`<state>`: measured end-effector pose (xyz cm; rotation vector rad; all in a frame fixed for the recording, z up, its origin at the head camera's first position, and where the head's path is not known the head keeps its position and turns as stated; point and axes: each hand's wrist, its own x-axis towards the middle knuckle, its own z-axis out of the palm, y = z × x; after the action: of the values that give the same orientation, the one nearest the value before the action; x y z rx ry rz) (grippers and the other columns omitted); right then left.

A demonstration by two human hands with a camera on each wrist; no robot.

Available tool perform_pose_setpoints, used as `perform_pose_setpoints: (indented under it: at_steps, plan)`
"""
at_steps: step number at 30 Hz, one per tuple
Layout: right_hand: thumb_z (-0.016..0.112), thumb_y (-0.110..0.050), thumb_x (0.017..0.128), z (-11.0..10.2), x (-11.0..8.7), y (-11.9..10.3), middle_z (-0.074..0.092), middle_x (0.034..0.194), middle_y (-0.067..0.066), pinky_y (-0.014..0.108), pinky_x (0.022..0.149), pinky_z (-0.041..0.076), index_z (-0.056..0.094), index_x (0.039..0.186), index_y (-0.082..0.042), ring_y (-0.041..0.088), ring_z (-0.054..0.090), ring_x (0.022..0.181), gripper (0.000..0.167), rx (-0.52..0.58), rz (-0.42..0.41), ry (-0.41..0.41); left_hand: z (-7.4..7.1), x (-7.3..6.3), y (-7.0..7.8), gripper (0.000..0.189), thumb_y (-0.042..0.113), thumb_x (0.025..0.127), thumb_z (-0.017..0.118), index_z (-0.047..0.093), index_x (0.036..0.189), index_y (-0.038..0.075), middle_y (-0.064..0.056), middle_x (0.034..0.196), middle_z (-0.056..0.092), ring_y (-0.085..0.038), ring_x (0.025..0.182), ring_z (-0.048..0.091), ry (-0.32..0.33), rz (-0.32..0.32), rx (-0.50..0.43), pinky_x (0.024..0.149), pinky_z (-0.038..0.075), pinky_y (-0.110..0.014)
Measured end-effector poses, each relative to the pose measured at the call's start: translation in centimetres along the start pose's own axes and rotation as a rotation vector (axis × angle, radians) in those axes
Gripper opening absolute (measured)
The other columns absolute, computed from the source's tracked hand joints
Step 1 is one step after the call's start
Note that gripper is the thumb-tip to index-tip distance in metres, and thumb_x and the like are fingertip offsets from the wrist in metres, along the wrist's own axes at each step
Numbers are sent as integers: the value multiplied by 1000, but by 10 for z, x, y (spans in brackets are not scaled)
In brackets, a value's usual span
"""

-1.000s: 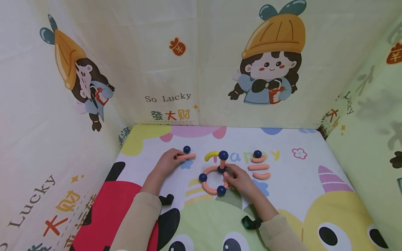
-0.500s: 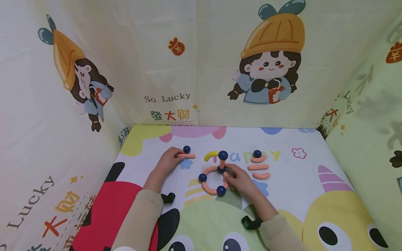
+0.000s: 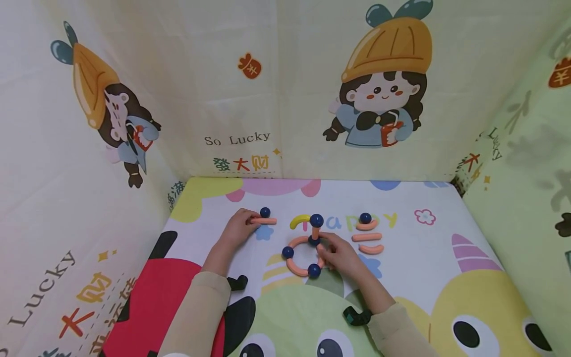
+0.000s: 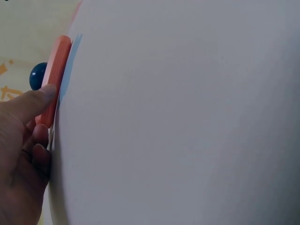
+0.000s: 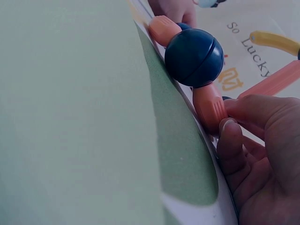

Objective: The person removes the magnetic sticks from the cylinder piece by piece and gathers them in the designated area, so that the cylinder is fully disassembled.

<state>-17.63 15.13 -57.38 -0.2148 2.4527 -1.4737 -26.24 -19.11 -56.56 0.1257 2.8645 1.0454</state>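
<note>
My left hand (image 3: 238,227) pinches a straight peach rod (image 3: 267,221) between thumb and fingers, close to the table. Just behind that rod lies a loose dark blue ball (image 3: 265,212); in the left wrist view the ball (image 4: 37,76) is partly hidden by it. At mid-table is a ring of curved peach rods (image 3: 296,268) joined by blue balls (image 3: 314,270). My right hand (image 3: 341,255) grips the ring's right-hand curved rod (image 5: 208,108) with thumb and fingertips. From the ring's far ball rises a peach rod (image 3: 315,233), topped by a blue ball (image 3: 316,220) with a yellow curved rod (image 3: 300,220) extending left.
Right of the ring lie a blue ball (image 3: 365,218), a straight peach rod (image 3: 367,237) and two curved peach rods (image 3: 371,249). A cartoon-printed cloth (image 3: 428,248) covers the table. Printed curtains (image 3: 303,99) enclose the back and sides.
My left hand has shifted very slightly, and the straight rod in it has turned from a small slant to nearly level. My right hand and the ring stay in place.
</note>
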Motion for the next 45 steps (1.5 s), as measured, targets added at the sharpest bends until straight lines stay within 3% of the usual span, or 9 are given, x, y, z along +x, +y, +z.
perform_pose_setpoints:
  at_steps: [6,11,16,21,25,29,37,45]
  plan:
    - [65,-37,96,0,1,-1,56,67,7,35,52,51,52,140,-37,24,56,52,46,4,-15,-2,-3,-3,2,30,29,92,71,67,121,18,-4,124,55,-24,110,54,5,-22,-30,100,49,-43]
    - [65,-38,95,-1,2,0,56,67,7,35,52,51,52,141,-35,24,56,52,47,3,-15,3,-7,-5,11,29,37,93,68,68,117,20,-3,127,52,-25,113,54,19,-1,-7,102,48,-43]
    - [64,-38,96,-1,2,1,56,67,7,34,52,51,51,142,-34,24,56,51,48,4,-17,2,-13,-7,28,30,40,94,66,68,118,22,-1,127,54,-22,104,57,34,105,29,93,52,-41]
    - [64,-39,96,-2,2,0,55,66,7,34,52,50,51,141,-34,23,55,52,47,13,-9,8,-22,-15,60,34,38,96,64,67,124,20,-2,122,61,-21,100,57,15,248,-28,88,51,-39]
    - [61,-43,97,-2,1,-1,57,68,7,35,52,51,51,139,-40,23,56,51,44,49,10,25,-24,-24,89,38,41,96,63,64,128,22,0,124,61,-23,105,58,-32,320,-65,89,52,-38]
    - [58,-49,96,-2,2,-3,60,71,7,35,51,51,51,136,-47,23,56,51,40,75,22,49,-17,-27,106,43,44,97,60,59,136,24,4,129,60,-21,113,59,-107,365,-50,92,53,-37]
    - [60,-55,92,2,3,-2,58,67,8,35,50,51,55,133,-48,23,55,49,42,100,47,57,0,-30,103,44,42,97,61,57,139,27,6,123,65,-10,106,60,-195,383,-49,91,53,-33]
    - [59,-57,93,4,0,-2,58,68,7,33,50,49,54,132,-50,23,54,52,40,96,-5,93,8,-34,101,42,40,97,62,59,136,26,7,114,67,-10,99,60,-190,374,-45,88,52,-31]
